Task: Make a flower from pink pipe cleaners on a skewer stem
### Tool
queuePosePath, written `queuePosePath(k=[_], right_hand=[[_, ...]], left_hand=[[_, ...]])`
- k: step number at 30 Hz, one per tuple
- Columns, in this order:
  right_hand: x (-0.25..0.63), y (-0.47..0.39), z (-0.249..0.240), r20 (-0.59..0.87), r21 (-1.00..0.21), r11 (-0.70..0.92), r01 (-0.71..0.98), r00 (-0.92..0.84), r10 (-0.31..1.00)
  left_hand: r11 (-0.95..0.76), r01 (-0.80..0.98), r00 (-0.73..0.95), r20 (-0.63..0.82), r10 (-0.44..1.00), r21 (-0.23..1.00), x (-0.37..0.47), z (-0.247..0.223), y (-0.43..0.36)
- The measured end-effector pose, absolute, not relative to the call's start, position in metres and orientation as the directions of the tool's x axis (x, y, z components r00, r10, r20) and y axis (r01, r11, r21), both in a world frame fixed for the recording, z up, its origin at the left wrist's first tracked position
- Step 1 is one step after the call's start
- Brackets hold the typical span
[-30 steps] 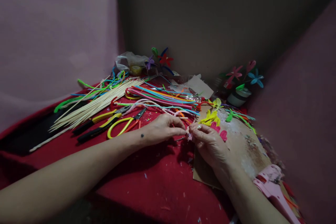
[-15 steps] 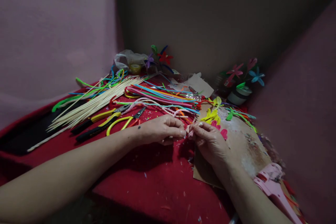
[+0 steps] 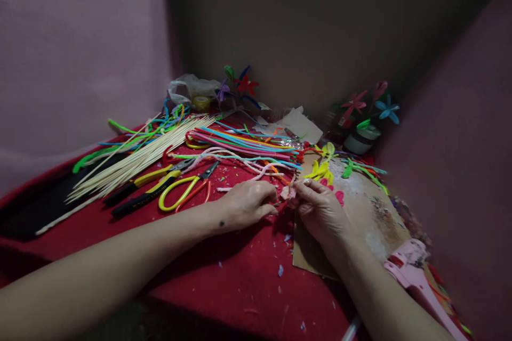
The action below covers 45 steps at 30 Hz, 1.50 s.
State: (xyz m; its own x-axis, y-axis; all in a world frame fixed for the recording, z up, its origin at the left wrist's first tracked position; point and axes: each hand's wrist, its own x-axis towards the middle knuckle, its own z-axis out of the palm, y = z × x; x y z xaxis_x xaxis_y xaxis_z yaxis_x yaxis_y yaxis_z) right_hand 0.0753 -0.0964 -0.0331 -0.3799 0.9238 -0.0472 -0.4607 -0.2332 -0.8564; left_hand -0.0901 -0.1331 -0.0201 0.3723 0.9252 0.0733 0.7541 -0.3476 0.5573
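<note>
My right hand (image 3: pixel 322 213) pinches a small pale pink fuzzy piece (image 3: pixel 285 192), which looks like a bent pipe cleaner, between thumb and fingers. Just left of it is my left hand (image 3: pixel 250 205), its fingers curled and its thumb bent in; what they hold, if anything, is too small to make out. A pale pink pipe cleaner end (image 3: pixel 224 189) shows behind the left hand. Beyond my right hand, bright pink petals (image 3: pixel 339 197) and yellow petals (image 3: pixel 320 170) lie on a cardboard sheet (image 3: pixel 310 253).
On the red cloth (image 3: pixel 224 287) lie scissors (image 3: pixel 180 194), pliers (image 3: pixel 146 194), bamboo sticks (image 3: pixel 136 157) and a pipe cleaner bundle (image 3: pixel 248 144). A pink glue gun (image 3: pixel 408 266) is at right. Pipe-cleaner flowers stand in a jar (image 3: pixel 362 140) at the back.
My left hand has drawn slightly left and down, away from the pale pink piece. My right hand keeps its pinch on it. The view has shifted a little.
</note>
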Motion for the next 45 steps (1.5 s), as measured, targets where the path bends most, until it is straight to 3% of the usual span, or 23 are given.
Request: queuePosePath(k=[3,5,7,10,14,17,24,39,45], right_hand=[[0.075,-0.097,-0.034,-0.042,-0.865,-0.221,-0.451,-0.375,0.926],[0.075,-0.097,-0.035,-0.033,-0.869,-0.212,-0.448,-0.374,0.927],[0.075,-0.097,-0.037,-0.028,-0.869,-0.206,-0.450,-0.370,0.929],[0.074,-0.097,-0.038,-0.035,-0.875,-0.200,-0.441,-0.354,0.934],[0.072,-0.098,-0.037,-0.058,-0.886,-0.199,-0.420,-0.324,0.944],[0.071,-0.100,-0.036,-0.060,-0.879,-0.201,-0.432,-0.319,0.946],[0.070,-0.103,-0.037,-0.056,-0.858,-0.214,-0.467,-0.328,0.943],[0.071,-0.105,-0.032,0.011,-0.864,-0.180,-0.471,-0.375,0.927],[0.071,-0.105,-0.033,-0.005,-0.858,-0.193,-0.477,-0.367,0.930]], left_hand=[[-0.336,0.871,0.313,0.120,0.942,0.359,-0.087,-0.030,-0.134],[-0.318,0.883,0.298,0.111,0.948,0.347,-0.087,-0.031,-0.133],[-0.282,0.859,0.255,0.120,0.959,0.427,-0.090,-0.026,-0.131],[-0.239,0.712,0.167,0.171,0.971,0.660,-0.095,-0.012,-0.129],[-0.122,0.317,0.197,0.061,0.979,0.941,-0.091,-0.001,-0.134],[0.021,0.050,0.274,-0.035,0.961,0.998,-0.083,-0.004,-0.140],[0.181,-0.184,0.277,-0.126,0.953,0.966,-0.078,-0.009,-0.141],[0.417,-0.294,0.475,-0.247,0.845,0.860,-0.084,-0.007,-0.138],[0.445,-0.304,0.455,-0.282,0.845,0.842,-0.085,-0.004,-0.137]])
